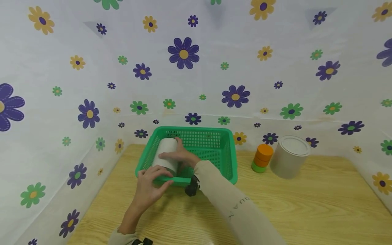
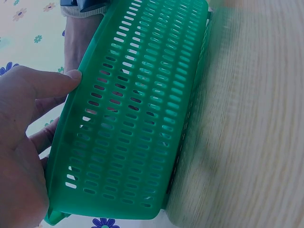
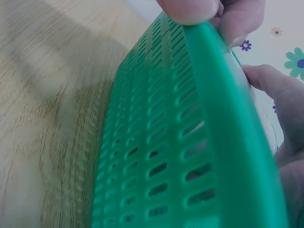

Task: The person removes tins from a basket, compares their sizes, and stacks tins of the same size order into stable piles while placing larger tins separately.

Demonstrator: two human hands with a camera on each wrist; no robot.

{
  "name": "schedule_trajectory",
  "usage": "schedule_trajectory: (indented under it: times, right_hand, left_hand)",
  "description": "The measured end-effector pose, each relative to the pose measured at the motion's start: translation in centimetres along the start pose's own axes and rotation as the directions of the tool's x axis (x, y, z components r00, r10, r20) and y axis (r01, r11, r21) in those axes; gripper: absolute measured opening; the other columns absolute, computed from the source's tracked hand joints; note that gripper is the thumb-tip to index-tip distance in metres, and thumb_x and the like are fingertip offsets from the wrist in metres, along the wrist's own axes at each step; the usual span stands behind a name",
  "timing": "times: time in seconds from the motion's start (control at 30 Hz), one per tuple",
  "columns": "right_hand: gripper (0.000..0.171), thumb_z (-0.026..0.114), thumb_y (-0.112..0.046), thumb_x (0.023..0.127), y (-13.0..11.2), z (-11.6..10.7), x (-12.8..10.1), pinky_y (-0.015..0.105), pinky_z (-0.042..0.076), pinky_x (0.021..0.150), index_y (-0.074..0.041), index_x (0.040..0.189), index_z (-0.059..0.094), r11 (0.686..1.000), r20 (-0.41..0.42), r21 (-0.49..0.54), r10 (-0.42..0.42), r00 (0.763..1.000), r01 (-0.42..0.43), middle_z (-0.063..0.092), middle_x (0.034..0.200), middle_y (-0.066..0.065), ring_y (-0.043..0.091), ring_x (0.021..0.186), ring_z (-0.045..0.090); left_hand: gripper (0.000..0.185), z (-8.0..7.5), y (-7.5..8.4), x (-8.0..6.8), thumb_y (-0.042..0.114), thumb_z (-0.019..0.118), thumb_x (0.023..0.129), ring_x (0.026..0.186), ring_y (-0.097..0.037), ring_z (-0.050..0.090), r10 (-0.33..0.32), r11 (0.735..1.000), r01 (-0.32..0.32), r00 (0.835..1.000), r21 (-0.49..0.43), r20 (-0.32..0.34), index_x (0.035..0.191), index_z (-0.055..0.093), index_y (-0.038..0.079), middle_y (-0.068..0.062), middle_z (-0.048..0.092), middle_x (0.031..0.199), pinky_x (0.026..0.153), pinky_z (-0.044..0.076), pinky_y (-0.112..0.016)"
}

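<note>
Flowered sheeting walled a wooden table [image 1: 306, 204], where a green basket [image 1: 214, 143] sat toward the back. Inside it lay a grey can [image 1: 166, 153] on its side, at the near left; the right hand [image 1: 179, 156] curled over it, fingers gripping. The left hand [image 1: 148, 185] pinched the basket's near rim. Well apart to the right stood orange and green discs [image 1: 261, 158] beside another grey can [image 1: 289, 156]

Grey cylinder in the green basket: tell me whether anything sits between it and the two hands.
Nothing visible does. The right hand already rests on the grey cylinder inside the green basket; the left hand grips the basket's near rim, just in front of it.
</note>
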State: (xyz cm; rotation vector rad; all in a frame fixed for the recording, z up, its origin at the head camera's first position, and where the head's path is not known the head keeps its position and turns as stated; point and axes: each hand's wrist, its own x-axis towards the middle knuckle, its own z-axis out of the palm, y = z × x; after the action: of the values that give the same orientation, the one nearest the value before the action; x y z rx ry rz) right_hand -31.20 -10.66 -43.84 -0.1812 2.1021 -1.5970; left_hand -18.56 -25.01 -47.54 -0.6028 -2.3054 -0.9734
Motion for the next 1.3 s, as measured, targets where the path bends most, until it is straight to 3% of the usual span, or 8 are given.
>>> schedule_trajectory:
  times: [0.23,0.37,0.53,0.73,0.97,1.13,1.3]
  right_hand:
    - [0.111,0.083,-0.029,0.085,0.2,-0.8,-0.1,0.066,0.049,0.090,-0.030,0.163,0.003,0.999,-0.050,0.044,-0.010,0.999,0.012,0.033,0.150,0.022,0.043,0.123,0.050]
    - [0.111,0.082,-0.029,0.086,0.1,-1.9,-0.6,0.066,0.050,0.089,-0.029,0.164,0.003,0.997,-0.054,0.046,-0.055,0.997,0.057,0.032,0.150,0.023,0.043,0.124,0.050]
    - [0.109,0.080,-0.029,0.087,-0.3,-3.7,-2.6,0.070,0.050,0.083,-0.029,0.163,0.002,0.988,-0.044,0.091,-0.120,0.992,0.123,0.030,0.151,0.025,0.048,0.127,0.048]
    - [0.109,0.081,-0.032,0.087,-0.7,-5.4,-4.7,0.068,0.053,0.074,-0.038,0.162,0.003,0.979,-0.042,0.121,-0.160,0.986,0.164,0.030,0.153,0.024,0.048,0.125,0.050]
    - [0.106,0.078,-0.033,0.089,-1.3,-7.4,-7.2,0.064,0.053,0.080,-0.044,0.161,0.002,0.961,-0.042,0.184,-0.203,0.978,0.208,0.027,0.155,0.024,0.047,0.123,0.053]
    - [0.101,0.075,-0.028,0.091,-1.2,-9.1,-9.4,0.065,0.053,0.084,-0.048,0.160,0.003,0.931,-0.030,0.271,-0.245,0.969,0.244,0.033,0.149,0.026,0.047,0.125,0.054]
    - [0.099,0.074,-0.025,0.091,-0.9,-11.0,-11.8,0.063,0.054,0.082,-0.052,0.158,0.006,0.906,-0.070,0.300,-0.291,0.954,0.298,0.036,0.146,0.027,0.046,0.127,0.052]
  left_hand:
    - [0.024,0.1,0.3,0.1,0.012,0.090,0.077,0.098,-0.021,0.062,0.003,1.000,-0.003,1.000,0.002,0.004,0.092,0.075,0.023,0.010,0.069,0.101,0.084,0.022,-0.047]
    - [0.023,0.0,0.2,0.1,0.012,0.090,0.077,0.095,-0.020,0.062,0.014,1.000,-0.014,1.000,-0.002,0.001,0.092,0.075,0.023,0.010,0.069,0.100,0.084,0.023,-0.047]
    - [0.024,0.2,0.2,0.2,0.012,0.089,0.077,0.094,-0.019,0.062,0.021,1.000,-0.021,1.000,-0.013,0.006,0.092,0.075,0.023,0.011,0.069,0.099,0.083,0.022,-0.047]
    - [0.024,0.4,-0.1,-0.1,0.013,0.089,0.078,0.093,-0.016,0.061,0.014,1.000,-0.013,1.000,-0.017,0.012,0.093,0.075,0.026,0.013,0.069,0.099,0.082,0.022,-0.046]
    - [0.025,0.1,0.1,0.0,0.009,0.089,0.077,0.092,-0.019,0.062,0.031,0.999,-0.031,0.999,-0.014,-0.009,0.093,0.076,0.022,0.011,0.070,0.098,0.082,0.022,-0.047]
    - [0.025,0.2,0.1,-0.1,0.009,0.090,0.077,0.095,-0.020,0.063,0.023,1.000,-0.023,1.000,-0.017,-0.006,0.093,0.076,0.021,0.011,0.071,0.098,0.082,0.021,-0.047]
    - [0.025,0.3,0.0,-0.1,0.009,0.090,0.077,0.095,-0.021,0.063,0.036,0.999,-0.036,0.999,-0.012,-0.005,0.094,0.076,0.022,0.010,0.070,0.099,0.082,0.021,-0.047]
